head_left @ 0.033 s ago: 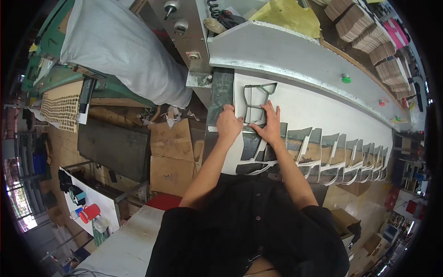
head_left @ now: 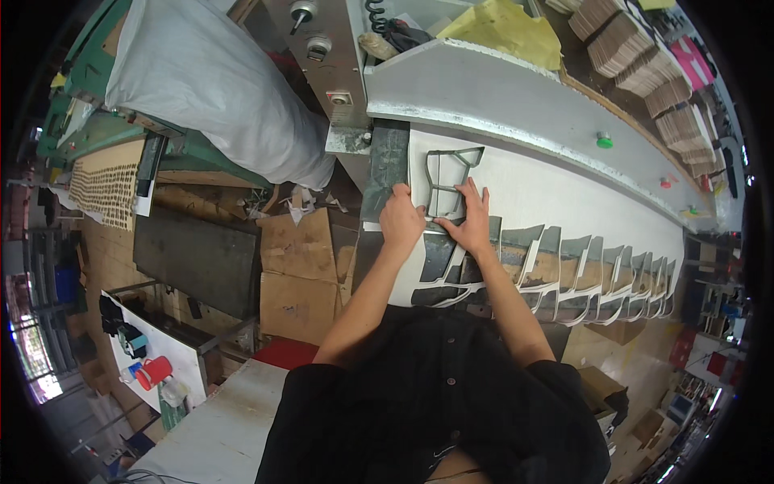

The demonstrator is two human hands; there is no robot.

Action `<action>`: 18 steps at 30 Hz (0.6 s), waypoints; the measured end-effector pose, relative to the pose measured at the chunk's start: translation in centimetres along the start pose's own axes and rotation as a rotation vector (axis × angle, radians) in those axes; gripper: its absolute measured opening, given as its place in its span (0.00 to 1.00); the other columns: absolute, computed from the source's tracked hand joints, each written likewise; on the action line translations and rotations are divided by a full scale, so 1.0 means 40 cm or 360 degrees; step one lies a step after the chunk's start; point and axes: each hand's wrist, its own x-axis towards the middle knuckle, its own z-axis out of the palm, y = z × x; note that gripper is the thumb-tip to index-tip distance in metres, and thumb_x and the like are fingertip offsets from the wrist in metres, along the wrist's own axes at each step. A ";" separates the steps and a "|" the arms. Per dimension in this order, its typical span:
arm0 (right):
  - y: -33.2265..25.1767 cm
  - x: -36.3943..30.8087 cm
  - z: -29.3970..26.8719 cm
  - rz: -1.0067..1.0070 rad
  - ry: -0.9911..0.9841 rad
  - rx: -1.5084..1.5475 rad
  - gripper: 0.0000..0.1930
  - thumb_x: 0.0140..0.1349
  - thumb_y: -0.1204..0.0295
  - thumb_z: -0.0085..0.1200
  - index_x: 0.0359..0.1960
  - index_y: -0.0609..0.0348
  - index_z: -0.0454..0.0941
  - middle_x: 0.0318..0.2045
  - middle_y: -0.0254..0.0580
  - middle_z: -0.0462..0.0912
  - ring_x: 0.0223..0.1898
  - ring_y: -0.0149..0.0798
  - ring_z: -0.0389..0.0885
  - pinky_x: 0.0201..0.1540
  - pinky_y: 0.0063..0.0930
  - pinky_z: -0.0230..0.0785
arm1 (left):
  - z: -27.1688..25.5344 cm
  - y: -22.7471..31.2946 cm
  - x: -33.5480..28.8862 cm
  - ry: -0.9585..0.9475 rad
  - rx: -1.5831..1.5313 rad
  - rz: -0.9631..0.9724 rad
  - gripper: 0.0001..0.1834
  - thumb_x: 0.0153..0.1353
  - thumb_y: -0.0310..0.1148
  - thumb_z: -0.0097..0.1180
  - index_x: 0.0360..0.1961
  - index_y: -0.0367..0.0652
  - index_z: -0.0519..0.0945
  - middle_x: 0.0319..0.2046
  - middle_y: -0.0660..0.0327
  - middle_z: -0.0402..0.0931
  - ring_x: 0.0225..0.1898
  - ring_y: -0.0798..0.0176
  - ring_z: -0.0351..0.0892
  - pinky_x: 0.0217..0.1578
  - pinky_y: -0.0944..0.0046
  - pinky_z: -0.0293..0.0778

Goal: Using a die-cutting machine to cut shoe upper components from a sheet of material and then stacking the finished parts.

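A metal cutting die [head_left: 431,179], a thin-walled outline frame with crossbars, lies on a white sheet [head_left: 548,194] under the machine's beam. My right hand [head_left: 474,224] is at the die's near right corner, its thumb along the near edge and its fingers against the right side. At the sheet's left edge my left hand [head_left: 401,219] is closed, fingers curled and thumb beside the die; the sheet's edge seems pinched in it, though the fingertips are hidden. Towards me, the sheet's near edge has a row of cut-out gaps with thin white strips [head_left: 556,284] hanging between them.
The grey machine beam [head_left: 500,89] crosses just beyond the sheet, with a green button [head_left: 605,140] on it. Bundled stacks [head_left: 613,40] stand behind. A large whitish sack [head_left: 210,89] leans at the left, above flattened cardboard [head_left: 298,262]. A red jug [head_left: 155,372] stands on a side table.
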 end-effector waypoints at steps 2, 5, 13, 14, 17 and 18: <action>0.007 0.001 -0.002 -0.0002 0.0054 0.0001 0.48 0.47 0.53 0.82 0.68 0.56 0.71 0.73 0.65 0.71 0.80 0.61 0.60 0.81 0.68 0.38 | 0.031 0.005 -0.027 0.0283 0.0304 0.0350 0.20 0.58 0.30 0.74 0.48 0.35 0.80 0.48 0.46 0.75 0.52 0.38 0.80 0.48 0.41 0.79; 0.002 -0.001 0.000 -0.0003 0.0035 0.0004 0.48 0.46 0.53 0.83 0.67 0.56 0.71 0.72 0.65 0.72 0.80 0.61 0.62 0.81 0.67 0.39 | 0.034 -0.002 -0.048 0.0318 0.0263 0.0402 0.14 0.62 0.29 0.67 0.46 0.34 0.81 0.50 0.47 0.74 0.56 0.38 0.76 0.53 0.42 0.74; 0.002 -0.001 0.011 -0.0022 0.0035 -0.0041 0.49 0.43 0.55 0.84 0.67 0.56 0.71 0.70 0.63 0.74 0.78 0.61 0.64 0.81 0.67 0.41 | 0.046 -0.007 -0.068 0.0552 0.0349 0.0571 0.22 0.60 0.28 0.64 0.56 0.33 0.79 0.55 0.40 0.69 0.56 0.40 0.72 0.58 0.43 0.70; 0.003 0.002 0.014 0.0000 0.0054 -0.0055 0.49 0.43 0.56 0.85 0.66 0.57 0.71 0.70 0.63 0.74 0.78 0.61 0.64 0.81 0.67 0.41 | 0.045 -0.004 -0.067 0.0507 0.0291 0.0529 0.21 0.60 0.28 0.64 0.54 0.33 0.79 0.53 0.40 0.70 0.55 0.39 0.73 0.58 0.43 0.70; -0.017 0.003 0.012 -0.0021 0.0032 -0.0019 0.48 0.43 0.57 0.84 0.66 0.57 0.72 0.71 0.62 0.74 0.79 0.61 0.63 0.82 0.66 0.41 | 0.050 -0.009 -0.057 0.0401 0.0191 0.0425 0.19 0.58 0.26 0.67 0.49 0.33 0.79 0.48 0.43 0.71 0.53 0.39 0.74 0.56 0.45 0.71; -0.012 0.005 0.009 -0.0021 0.0044 -0.0008 0.48 0.44 0.57 0.84 0.66 0.57 0.72 0.71 0.62 0.73 0.79 0.60 0.63 0.82 0.65 0.41 | 0.050 0.002 -0.054 0.0392 0.0176 0.0397 0.18 0.57 0.26 0.68 0.48 0.33 0.79 0.47 0.44 0.72 0.52 0.39 0.75 0.56 0.45 0.72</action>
